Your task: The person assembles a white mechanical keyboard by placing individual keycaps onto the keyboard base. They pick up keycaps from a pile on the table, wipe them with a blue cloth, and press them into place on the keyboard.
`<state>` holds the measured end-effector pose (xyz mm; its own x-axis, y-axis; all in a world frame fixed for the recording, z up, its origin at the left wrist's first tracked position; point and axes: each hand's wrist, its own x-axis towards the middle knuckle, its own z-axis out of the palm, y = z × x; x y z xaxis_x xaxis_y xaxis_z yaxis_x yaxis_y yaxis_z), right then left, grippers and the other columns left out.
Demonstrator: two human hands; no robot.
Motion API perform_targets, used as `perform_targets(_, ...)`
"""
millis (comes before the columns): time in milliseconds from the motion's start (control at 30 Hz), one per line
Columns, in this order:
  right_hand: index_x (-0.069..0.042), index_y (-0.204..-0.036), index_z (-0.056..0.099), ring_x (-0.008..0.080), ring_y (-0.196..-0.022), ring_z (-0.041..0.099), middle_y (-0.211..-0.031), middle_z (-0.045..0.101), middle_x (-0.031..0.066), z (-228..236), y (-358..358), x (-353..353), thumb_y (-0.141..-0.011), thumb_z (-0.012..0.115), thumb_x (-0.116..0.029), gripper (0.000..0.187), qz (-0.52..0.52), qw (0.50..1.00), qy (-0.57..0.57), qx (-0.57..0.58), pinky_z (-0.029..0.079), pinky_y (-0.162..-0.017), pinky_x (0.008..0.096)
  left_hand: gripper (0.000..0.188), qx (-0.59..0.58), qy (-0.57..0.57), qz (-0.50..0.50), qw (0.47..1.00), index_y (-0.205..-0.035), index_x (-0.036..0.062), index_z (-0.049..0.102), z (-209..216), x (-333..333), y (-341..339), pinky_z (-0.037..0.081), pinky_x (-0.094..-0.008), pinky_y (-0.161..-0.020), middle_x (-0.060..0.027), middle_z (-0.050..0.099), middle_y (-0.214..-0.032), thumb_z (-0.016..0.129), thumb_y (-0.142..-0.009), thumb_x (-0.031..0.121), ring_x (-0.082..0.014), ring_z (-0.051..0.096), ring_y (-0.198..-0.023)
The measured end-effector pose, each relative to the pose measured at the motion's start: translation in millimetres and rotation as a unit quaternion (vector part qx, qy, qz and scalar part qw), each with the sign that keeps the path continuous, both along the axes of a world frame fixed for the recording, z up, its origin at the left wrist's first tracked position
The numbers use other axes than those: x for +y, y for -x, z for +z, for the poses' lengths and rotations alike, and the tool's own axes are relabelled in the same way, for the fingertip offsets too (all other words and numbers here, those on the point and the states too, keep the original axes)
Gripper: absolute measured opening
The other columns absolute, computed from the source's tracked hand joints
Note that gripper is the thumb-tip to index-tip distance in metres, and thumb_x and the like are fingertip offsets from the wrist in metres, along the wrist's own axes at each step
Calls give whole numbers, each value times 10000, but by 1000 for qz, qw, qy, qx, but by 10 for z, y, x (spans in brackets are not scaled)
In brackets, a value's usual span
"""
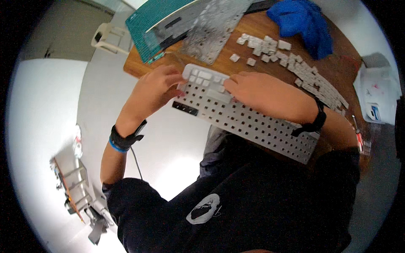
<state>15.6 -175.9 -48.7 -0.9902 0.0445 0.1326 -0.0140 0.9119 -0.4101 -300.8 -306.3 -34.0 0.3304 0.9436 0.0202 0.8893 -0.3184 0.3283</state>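
Note:
A keyboard with a grey perforated plate (253, 122) lies slanted at the table's near edge, partly over my lap. White keycaps (204, 76) sit along its far left part, while many small dark openings show in the rest. My left hand (162, 86) is closed on the left end of the keyboard, fingers at the far corner and thumb on the near side. Across the far edge reaches my right hand (249, 86), fingers bent down and pressed together beside the keycaps. Whatever is between those fingertips is hidden. A long white keycap (219, 96) lies just left of it.
Loose white keycaps (312, 78) spread over the wooden table (236, 25) on the right. A blue cloth (301, 25), green cutting mat (145, 31) and clear sheet (215, 31) lie at the back. A white bin (375, 92) and a red-handled screwdriver (358, 137) are far right.

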Motion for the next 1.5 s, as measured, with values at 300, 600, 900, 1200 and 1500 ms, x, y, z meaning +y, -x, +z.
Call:
perform_targets(300, -36, -1197, 661, 309, -1100, 691, -1131, 660, 144, 115, -109, 65, -1067, 691, -118, 156, -104, 984, 142, -14, 571, -956, 410, 287, -47, 7, -18, 999, -1101, 59, 736, 66, 42, -18, 582, -470, -865, -97, 703, -1119, 879, -854, 95, -349, 710, -1059)
perform_targets(600, -29, -1230, 678, 250, -1005, 744, -1124, 679, 131, 154, 77, 141, -996, 737, -36, 242, -105, 972, 209, 23, 615, -882, 361, 392, -65, -28, -1, 997, -1251, 80, 754, 23, -100, -44, 618, -449, -908, -93, 723, -1280, 879, -884, 144, -331, 734, -1110)
perform_targets(900, -21, -1238, 667, 289, -973, 760, -1104, 702, 151, 154, 376, -99, -961, 769, -33, 295, -120, 972, 196, 52, 627, -862, 388, 405, -79, -40, -1, 996, -1341, 69, 747, -190, -161, 64, 659, -405, -839, -138, 700, -1490, 827, -946, 112, -297, 796, -943)
perform_targets(1200, -55, -1223, 719, 214, -954, 741, -1048, 675, 95, 195, 522, -65, -972, 812, -80, 269, -102, 982, 157, -2, 596, -843, 344, 363, -152, -68, -18, 986, -1301, 32, 769, -319, -146, 175, 656, -407, -829, -152, 732, -1443, 821, -950, 108, -301, 765, -994)
perform_targets(1500, -45, -1145, 681, 377, -1008, 736, -1101, 703, 167, 47, 739, -74, -973, 780, -119, 212, -85, 981, 173, -19, 600, -878, 474, 320, -145, -89, -18, 985, -1221, 22, 793, -334, -140, 178, 629, -442, -941, -155, 757, -1394, 839, -916, 107, -344, 747, -1103)
